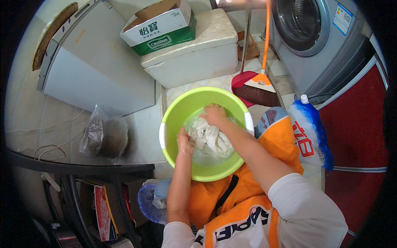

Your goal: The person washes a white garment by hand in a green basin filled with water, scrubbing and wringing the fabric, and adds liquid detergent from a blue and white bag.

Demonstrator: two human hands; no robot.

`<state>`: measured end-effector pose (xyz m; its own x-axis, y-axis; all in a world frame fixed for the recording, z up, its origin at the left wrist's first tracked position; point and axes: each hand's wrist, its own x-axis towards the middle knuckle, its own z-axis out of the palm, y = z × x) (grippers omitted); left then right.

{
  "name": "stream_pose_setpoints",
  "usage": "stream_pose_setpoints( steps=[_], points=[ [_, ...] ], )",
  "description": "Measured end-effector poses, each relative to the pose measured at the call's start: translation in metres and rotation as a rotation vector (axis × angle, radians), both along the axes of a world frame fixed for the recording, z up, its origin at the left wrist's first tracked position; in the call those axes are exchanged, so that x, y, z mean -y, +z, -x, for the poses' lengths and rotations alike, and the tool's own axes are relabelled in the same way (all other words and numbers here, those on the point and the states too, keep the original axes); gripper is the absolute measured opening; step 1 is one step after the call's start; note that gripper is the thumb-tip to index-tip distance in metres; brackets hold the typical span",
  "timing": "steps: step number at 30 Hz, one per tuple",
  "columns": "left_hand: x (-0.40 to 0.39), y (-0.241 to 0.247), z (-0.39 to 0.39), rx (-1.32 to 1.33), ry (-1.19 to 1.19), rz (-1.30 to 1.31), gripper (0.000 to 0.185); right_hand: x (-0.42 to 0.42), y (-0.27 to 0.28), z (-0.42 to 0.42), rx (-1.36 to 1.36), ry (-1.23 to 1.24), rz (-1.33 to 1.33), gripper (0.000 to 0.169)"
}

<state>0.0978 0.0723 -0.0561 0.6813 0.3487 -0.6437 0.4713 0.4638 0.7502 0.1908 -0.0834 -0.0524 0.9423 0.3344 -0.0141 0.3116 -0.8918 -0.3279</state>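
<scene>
A lime-green plastic basin with white side handles stands before me, between my knees. Cloudy, sudsy water covers its bottom. Bunched white cloth lies in the water, part of it above the surface. My left hand is at the cloth's left edge, inside the basin wall, its fingers partly hidden. Over the far side of the cloth is my right hand, fingers spread and tips low by the water. Whether either hand grips the fabric cannot be made out.
A blue-and-white detergent pouch stands at right. Beyond the basin are a broom, a red dustpan and a white foam box bearing a carton. A washing machine is upper right; a plastic-wrapped item sits left.
</scene>
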Motion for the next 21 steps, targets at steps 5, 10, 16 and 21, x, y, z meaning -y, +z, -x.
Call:
stream_pose_setpoints(
  steps=[5, 10, 16, 21],
  points=[
    [0.041, 0.076, 0.004, -0.147, -0.022, 0.264, 0.067, -0.007, -0.040, 0.020, -0.287, -0.406, -0.725, 0.037],
    [0.013, 0.016, -0.001, 0.100, -0.064, 0.440, 0.067, -0.042, 0.010, 0.049, -0.444, -0.099, -1.300, 0.027],
    [-0.015, -0.048, -0.012, 0.615, -0.129, 1.183, 0.046, -0.040, 0.092, 0.115, -0.030, 0.248, -1.002, 0.027],
    [0.074, 0.001, -0.024, 1.480, 0.708, 3.125, 0.047, -0.041, 0.058, 0.104, 0.055, 0.214, -0.778, 0.017]
  ],
)
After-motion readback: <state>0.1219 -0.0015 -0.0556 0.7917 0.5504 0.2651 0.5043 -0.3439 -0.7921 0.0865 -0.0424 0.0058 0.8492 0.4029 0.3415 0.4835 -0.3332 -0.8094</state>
